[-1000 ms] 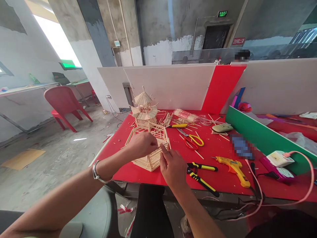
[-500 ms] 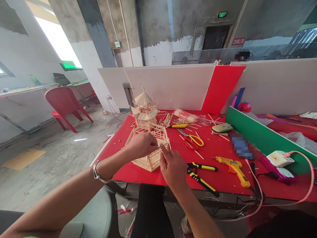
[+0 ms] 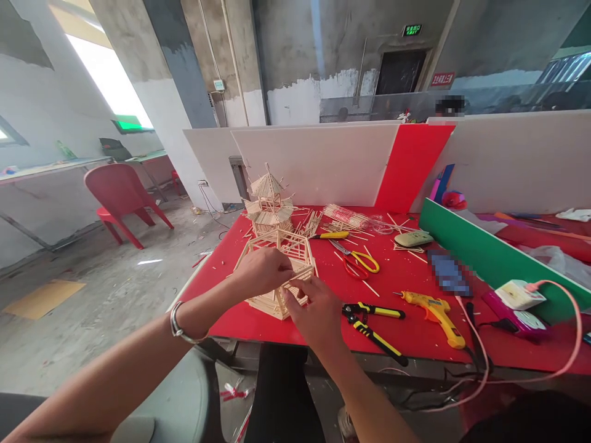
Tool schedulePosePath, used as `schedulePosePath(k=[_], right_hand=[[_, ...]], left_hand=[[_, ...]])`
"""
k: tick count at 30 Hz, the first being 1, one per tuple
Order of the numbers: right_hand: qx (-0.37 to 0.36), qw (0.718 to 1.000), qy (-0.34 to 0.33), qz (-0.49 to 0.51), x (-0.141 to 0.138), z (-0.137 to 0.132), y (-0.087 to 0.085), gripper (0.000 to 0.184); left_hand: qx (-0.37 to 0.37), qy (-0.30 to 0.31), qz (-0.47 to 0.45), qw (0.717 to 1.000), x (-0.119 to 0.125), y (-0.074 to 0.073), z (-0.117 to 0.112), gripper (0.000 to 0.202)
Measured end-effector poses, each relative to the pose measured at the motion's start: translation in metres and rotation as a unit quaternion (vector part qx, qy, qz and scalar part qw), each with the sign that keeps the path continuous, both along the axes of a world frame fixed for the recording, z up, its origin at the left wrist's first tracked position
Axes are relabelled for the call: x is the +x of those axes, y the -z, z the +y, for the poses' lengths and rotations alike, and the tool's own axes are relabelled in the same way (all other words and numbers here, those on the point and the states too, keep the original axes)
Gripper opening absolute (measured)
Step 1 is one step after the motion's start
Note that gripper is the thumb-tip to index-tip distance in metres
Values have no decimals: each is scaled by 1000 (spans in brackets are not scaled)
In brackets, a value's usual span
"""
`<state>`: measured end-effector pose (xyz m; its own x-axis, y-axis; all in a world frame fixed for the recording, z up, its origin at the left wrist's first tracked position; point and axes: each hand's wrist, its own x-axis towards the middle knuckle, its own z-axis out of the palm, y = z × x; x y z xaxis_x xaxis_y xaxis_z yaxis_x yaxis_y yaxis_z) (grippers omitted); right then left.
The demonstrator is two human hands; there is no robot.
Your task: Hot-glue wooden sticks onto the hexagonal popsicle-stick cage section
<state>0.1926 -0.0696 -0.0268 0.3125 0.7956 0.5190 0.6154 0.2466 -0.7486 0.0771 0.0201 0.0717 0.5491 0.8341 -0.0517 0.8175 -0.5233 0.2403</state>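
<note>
A six-sided frame of thin wooden sticks stands on the red table in front of me, with rail-like rows of sticks along its sides. My left hand is over its near side, fingers pinched and pointing down; what lies between the fingertips is too small to make out. From the right, my right hand reaches in, thumb and forefinger bent around the near right rail of the frame, close to the left fingertips. Behind the frame rises a stick pagoda with tiered roofs.
Right of the frame lie scissors, a yellow cutter knife, black-yellow pliers and a yellow glue gun with its cable. Bundled sticks lie behind. A green board stands at right beside a power socket.
My right hand has shifted slightly left and its thumb now reaches further across the near side of the frame. My left hand stays almost in place.
</note>
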Motion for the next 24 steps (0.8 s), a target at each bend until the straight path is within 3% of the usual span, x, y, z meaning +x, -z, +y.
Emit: schedulePosePath(k=[4,7,10,12,15,18,21,24], right_hand=[[31,997,-51,46,-2,-1,-8,19],[46,995,-86,32,4,-12,-8,22],[-18,998,-67,-3,17,-26,6,30],[-63,997,-27,-19,25,-32,21,38],[-102,993,13,-61,34,-39,40,49],[-128,988,-31,-75,42,-43,47,53],[-121,989,-85,-17,51,-44,47,34],[-143,984,-87,65,63,-37,48,37]], left_hand=[[8,-12,-12,1000,0,-8,-10,20],[53,11,-55,997,-4,-18,-27,30],[91,28,-115,989,-14,-22,-49,39],[94,25,-150,984,-22,-15,-65,39],[46,15,-198,979,-30,15,-88,40],[-72,-23,-232,970,-35,58,-106,45],[-166,-86,-290,938,-42,97,-117,43],[-201,-136,-349,905,-53,122,-122,36]])
